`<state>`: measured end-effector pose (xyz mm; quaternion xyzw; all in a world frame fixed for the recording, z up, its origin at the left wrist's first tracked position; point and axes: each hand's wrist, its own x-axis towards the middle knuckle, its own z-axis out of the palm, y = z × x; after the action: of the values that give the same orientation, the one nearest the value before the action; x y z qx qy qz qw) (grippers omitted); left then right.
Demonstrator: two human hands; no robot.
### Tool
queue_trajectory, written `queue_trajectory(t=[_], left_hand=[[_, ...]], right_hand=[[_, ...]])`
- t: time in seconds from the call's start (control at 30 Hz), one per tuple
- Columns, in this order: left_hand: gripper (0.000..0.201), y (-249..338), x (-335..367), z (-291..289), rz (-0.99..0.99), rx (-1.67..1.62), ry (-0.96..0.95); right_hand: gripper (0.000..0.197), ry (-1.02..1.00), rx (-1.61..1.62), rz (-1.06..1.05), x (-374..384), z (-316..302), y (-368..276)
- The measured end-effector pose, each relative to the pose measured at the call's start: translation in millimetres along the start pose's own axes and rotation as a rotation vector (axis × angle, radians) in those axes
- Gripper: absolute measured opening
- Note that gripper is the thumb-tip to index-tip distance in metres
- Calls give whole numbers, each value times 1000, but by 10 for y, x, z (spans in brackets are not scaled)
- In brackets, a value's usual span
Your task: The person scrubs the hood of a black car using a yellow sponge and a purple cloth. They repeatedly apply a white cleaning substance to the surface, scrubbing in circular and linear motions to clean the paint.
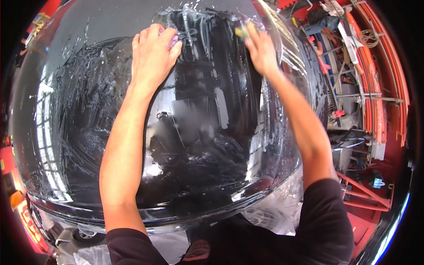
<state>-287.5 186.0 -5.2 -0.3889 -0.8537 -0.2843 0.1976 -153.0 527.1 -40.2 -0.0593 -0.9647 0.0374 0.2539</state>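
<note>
Glossy black car panel (194, 145) filling centre frame, wet and streaked, edges bent by the lens. Left hand (152, 55), upper centre, pressed flat over a purple object (173, 42), mostly hidden beneath the fingers. Right hand (260, 51), upper right, pinching a small yellow tool (241, 31), largely covered. Orange tubing (375, 84) at right, cluttered and indistinct.

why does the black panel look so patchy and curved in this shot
Head view: the fisheye lens bows the glossy black panel toward the rim; bright glare streaks on its left side and reflections break up the wet surface; the left hand and right hand look sharp, the frame's corners go dark.
</note>
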Motion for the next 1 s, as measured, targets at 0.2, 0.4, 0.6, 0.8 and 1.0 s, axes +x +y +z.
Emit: queue_trajectory(t=[0.2,0.4,0.6,0.8,1.0], left_hand=[[29,-33,-71,-69,-32,54,34],[32,84,45,1,14,42,35],[32,-100,-85,-108,-22,77,-13],[31,-46,-89,-155,-24,84,-21],[35,62,129,55,45,44,-43]], right_hand=[[54,-258,203,22,-2436,-1369,-805],[52,-47,16,22,-49,-225,520],[56,-117,141,107,-1408,-662,-238],[55,-132,188,102,-1778,-737,129],[43,136,-177,126,-42,17,980]])
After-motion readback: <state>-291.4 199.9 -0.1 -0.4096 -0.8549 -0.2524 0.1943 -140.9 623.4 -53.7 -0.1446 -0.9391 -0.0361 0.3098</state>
